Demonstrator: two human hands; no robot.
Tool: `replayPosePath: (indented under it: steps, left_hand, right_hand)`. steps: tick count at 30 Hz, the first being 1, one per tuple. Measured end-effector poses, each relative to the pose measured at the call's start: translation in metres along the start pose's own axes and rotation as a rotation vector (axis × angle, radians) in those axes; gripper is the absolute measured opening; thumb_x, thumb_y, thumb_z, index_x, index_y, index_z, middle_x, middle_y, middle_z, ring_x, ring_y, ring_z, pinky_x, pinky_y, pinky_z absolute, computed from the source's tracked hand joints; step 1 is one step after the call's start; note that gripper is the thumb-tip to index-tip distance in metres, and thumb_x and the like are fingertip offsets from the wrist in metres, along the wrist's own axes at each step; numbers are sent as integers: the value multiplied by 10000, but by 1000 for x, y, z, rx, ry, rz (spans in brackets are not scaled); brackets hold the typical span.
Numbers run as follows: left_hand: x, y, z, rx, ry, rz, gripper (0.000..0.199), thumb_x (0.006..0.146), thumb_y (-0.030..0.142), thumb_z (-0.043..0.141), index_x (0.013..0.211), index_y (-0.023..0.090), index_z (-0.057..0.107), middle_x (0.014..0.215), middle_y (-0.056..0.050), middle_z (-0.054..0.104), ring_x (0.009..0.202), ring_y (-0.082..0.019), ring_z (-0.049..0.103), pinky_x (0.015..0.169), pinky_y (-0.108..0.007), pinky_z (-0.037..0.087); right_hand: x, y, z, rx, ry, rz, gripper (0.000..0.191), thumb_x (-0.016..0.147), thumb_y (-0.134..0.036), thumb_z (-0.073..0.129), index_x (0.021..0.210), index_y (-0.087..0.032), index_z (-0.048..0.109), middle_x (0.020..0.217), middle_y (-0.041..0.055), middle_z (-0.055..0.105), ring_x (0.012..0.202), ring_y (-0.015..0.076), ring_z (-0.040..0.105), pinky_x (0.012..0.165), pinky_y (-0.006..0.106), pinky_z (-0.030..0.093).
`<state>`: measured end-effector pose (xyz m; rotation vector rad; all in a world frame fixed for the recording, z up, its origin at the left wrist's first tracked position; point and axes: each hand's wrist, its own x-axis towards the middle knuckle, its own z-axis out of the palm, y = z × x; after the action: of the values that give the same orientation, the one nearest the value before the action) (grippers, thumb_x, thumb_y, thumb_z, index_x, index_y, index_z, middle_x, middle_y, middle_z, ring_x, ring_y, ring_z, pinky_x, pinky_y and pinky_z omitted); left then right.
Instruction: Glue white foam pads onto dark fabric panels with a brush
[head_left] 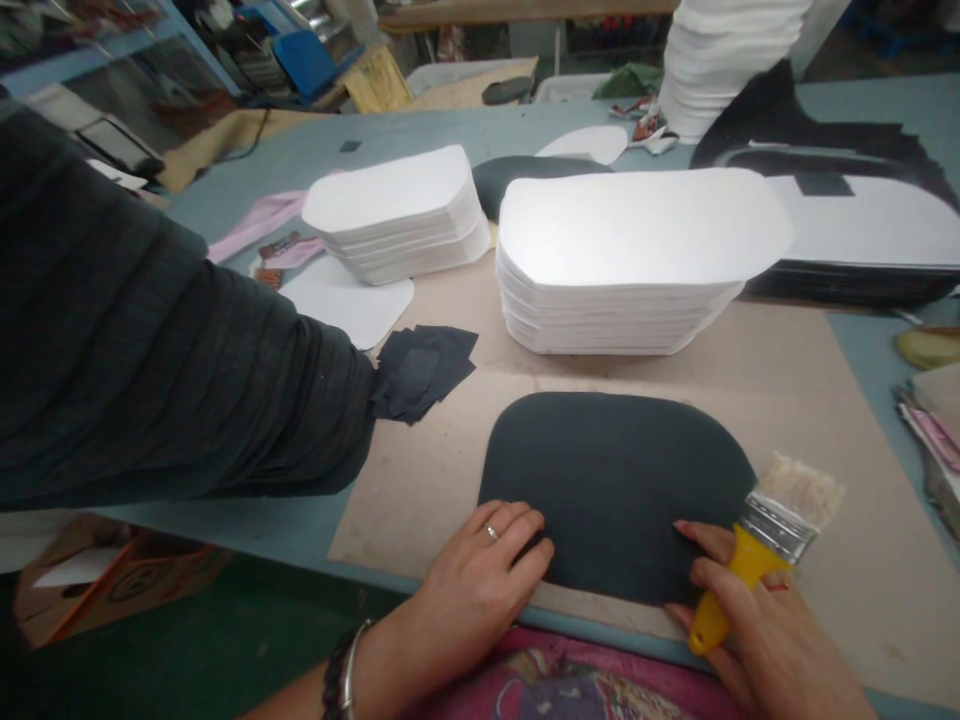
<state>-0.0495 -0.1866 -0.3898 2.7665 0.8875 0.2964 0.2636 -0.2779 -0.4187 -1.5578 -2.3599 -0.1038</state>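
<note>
panel beneath unclenched left hand at near left corner; right hand, grasping brush, at panel's right edge.

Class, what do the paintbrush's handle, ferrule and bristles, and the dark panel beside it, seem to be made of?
Handle: probably plastic, smooth and evenly yellow. Ferrule: likely metal, given its silvery shine. Bristles: pale, ragged fibres, natural or synthetic unclear. Dark panel: matte, without glare; perhaps fabric or foam.

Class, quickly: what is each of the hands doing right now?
Left hand: fingers bent on the black panel's near left edge; whether it grips cannot be told.
Right hand: closed around the brush.
</note>
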Motion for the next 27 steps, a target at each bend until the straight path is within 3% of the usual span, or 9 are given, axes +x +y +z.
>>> replayPosePath:
  steps: [3,11,17,27]
  left_hand:
    - [-1,0,1,6,21,17,257,959,147,551,1202,179,629,1252,-102,635,1179,-272,587,1044,-463,507]
    - [-2,-2,0,15,54,18,266,965,150,548,1216,185,627,1315,-101,627,1253,-285,570,1052,-483,509]
    - [1,-4,-3,19,-4,25,396,911,222,671,1292,157,585,1387,-136,597,1301,-323,546,1067,-531,505]
    - [2,-5,-1,14,10,16,461,879,175,686,1320,141,555,1392,-154,585,1301,-327,538,1062,-536,509]
  right_hand:
    - [1,0,-1,-32,21,-26,118,1002,-289,475,1030,-184,521,1366,256,586,1021,343,688,697,429,528]
    - [-2,-4,2,-50,14,-1,127,1018,-305,454,1037,-197,516,1390,241,581,835,263,703,718,417,521]
    - [3,-5,-3,-113,48,-40,186,1010,-359,455,1009,-183,516,1372,300,576,891,324,700,670,428,489]
    - [8,-5,-1,-139,8,-9,122,974,-325,509,992,-205,512,1559,254,407,1164,378,606,859,491,448]
